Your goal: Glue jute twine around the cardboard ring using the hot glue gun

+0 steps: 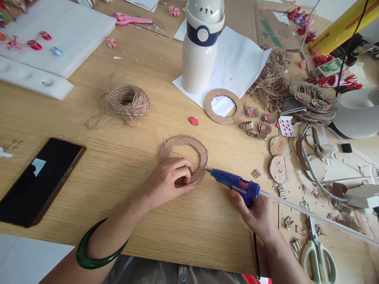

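My left hand (pixel 174 177) is closed on the near side of a cardboard ring (pixel 170 146) lying on the table, its fingers curled over the rim. Twine appears to run along the ring's edge. In my right hand (pixel 257 215) is a blue hot glue gun (pixel 233 182), gripped by its handle, with a long clear glue stick (pixel 314 215) sticking out of its back. The gun's nozzle points left and meets the ring's right edge, or nearly so. Beyond the ring are two small red discs (pixel 193 120) and a second cardboard ring (pixel 209 104), partly on white paper.
A ball of twine (pixel 128 102) lies left of centre, behind a phone (pixel 41 181). A white bottle (pixel 199 59) stands at the back. Cardboard scraps, corrugated rosettes (pixel 265 128) and scissors (pixel 318 252) crowd the right. Foam boards (pixel 79 47) occupy the far left.
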`<move>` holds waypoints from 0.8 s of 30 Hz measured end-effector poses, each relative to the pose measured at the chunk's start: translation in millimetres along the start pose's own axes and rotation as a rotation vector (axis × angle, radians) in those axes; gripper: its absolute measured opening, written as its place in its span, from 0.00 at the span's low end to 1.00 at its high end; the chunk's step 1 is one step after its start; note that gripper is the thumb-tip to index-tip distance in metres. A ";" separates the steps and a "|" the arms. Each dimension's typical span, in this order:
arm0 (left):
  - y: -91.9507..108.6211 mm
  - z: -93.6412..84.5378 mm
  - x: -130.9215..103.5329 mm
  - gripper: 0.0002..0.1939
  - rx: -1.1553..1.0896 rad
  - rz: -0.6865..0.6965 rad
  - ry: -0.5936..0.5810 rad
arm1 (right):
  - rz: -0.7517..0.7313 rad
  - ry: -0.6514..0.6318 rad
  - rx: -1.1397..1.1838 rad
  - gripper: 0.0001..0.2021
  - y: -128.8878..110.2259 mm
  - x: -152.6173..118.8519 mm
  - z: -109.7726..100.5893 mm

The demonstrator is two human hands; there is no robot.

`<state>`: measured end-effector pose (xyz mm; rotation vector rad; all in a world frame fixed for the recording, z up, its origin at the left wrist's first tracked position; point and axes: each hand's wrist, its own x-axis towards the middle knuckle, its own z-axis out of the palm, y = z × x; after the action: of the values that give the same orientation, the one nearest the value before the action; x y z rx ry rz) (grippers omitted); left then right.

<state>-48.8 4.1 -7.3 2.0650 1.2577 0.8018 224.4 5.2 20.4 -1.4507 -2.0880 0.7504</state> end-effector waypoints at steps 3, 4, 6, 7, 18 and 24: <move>-0.5 0.0 0.1 0.12 0.013 0.016 0.004 | 0.006 0.000 -0.016 0.14 0.0 -0.9 -0.6; -0.9 0.2 0.0 0.12 0.016 0.019 0.005 | 0.003 -0.006 -0.014 0.13 0.0 -1.2 -0.9; -1.6 0.7 -0.3 0.12 0.021 0.025 0.010 | -0.009 -0.027 -0.003 0.13 -0.4 -1.8 -1.6; -1.9 0.9 -0.5 0.12 0.021 0.027 0.015 | -0.018 -0.032 0.000 0.12 -0.7 -2.2 -1.9; -2.1 0.7 -0.7 0.12 0.026 0.027 0.018 | -0.073 -0.042 -0.061 0.11 -5.0 -4.0 -6.5; -2.7 1.5 -1.0 0.12 0.018 0.030 0.032 | -0.076 -0.066 -0.083 0.14 -4.3 -5.8 -6.2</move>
<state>-49.5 3.9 -10.4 2.0979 1.2579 0.8429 227.4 -0.5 27.4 -1.3986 -2.2352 0.6986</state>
